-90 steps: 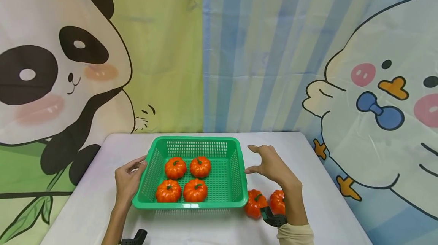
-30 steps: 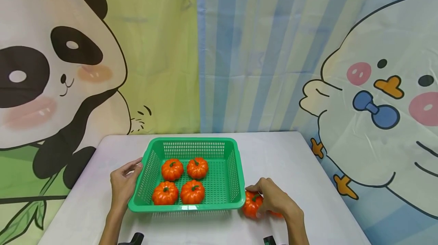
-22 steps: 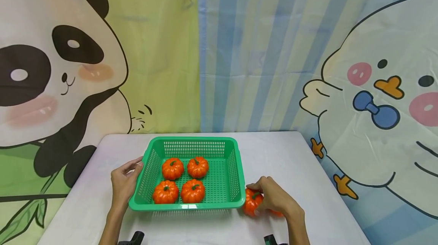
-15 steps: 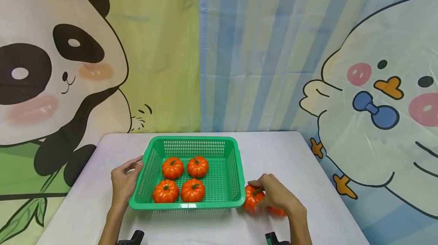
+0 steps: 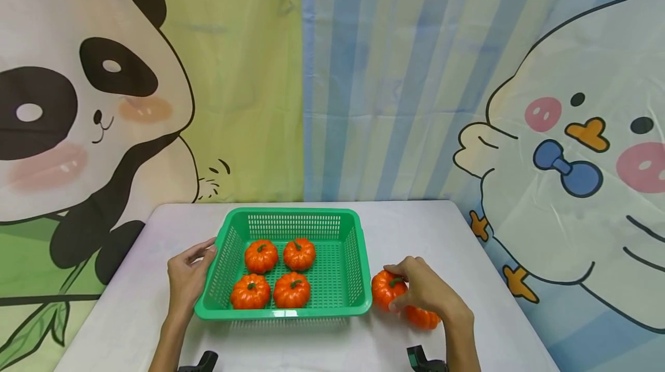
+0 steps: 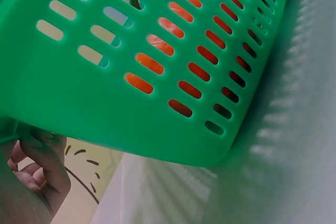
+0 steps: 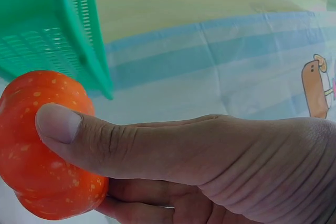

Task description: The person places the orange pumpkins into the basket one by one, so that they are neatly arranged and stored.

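My right hand (image 5: pixel 426 286) grips a small orange pumpkin (image 5: pixel 385 291) with a green stem, just right of the basket. In the right wrist view the thumb presses on the side of this pumpkin (image 7: pixel 52 156), with fingers curled beneath. A second pumpkin (image 5: pixel 423 318) lies on the table under that hand, partly hidden by it. My left hand (image 5: pixel 187 279) holds the left rim of a green plastic basket (image 5: pixel 286 314); in the left wrist view its fingers (image 6: pixel 50 163) bend at the rim. Several like pumpkins (image 5: pixel 292 290) sit in the basket's left and middle part.
The basket stands on a white-covered table (image 5: pixel 415 227). Behind it hangs a curtain (image 5: pixel 363 100) printed with a panda and a white bird. Dark wrist devices (image 5: pixel 426 360) show at the lower edge.
My right hand has come down from beside the basket's right rim, taken hold of the near pumpkin and shifted it slightly up and right. My left hand has stayed at the basket.
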`<state>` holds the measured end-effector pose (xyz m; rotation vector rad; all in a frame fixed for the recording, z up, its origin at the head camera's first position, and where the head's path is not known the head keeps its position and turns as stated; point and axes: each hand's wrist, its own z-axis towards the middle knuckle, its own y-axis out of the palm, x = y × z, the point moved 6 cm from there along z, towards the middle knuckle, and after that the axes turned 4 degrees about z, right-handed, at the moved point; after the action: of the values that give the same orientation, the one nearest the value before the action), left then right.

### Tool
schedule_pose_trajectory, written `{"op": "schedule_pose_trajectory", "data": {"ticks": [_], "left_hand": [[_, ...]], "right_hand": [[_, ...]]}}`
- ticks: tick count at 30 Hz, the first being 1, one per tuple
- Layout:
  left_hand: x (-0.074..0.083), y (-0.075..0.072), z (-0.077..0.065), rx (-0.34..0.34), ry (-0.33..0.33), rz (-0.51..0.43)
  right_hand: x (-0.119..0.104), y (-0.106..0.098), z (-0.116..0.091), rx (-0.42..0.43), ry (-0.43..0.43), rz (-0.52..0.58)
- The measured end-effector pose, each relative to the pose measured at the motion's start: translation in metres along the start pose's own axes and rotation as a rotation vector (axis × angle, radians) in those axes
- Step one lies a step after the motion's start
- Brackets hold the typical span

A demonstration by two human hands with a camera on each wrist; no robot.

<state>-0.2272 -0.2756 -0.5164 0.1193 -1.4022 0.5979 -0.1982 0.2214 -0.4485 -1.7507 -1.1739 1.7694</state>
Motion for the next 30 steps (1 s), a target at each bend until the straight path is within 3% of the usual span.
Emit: {"op": "schedule_pose_trajectory", "data": {"ticks": [5, 22, 30], "left_hand": [[0.000, 0.000, 0.000, 0.002, -0.003, 0.008], [-0.001, 0.000, 0.001, 0.007, 0.009, 0.003], [-0.003, 0.001, 0.002, 0.001, -0.009, 0.011]], "right_hand": [[-0.005, -0.011, -0.001, 0.041, 0.055, 0.014], [-0.019, -0.032, -0.003, 0.048, -0.014, -0.055], [-0.033, -0.038, 0.000, 0.054, -0.092, -0.071]]}}
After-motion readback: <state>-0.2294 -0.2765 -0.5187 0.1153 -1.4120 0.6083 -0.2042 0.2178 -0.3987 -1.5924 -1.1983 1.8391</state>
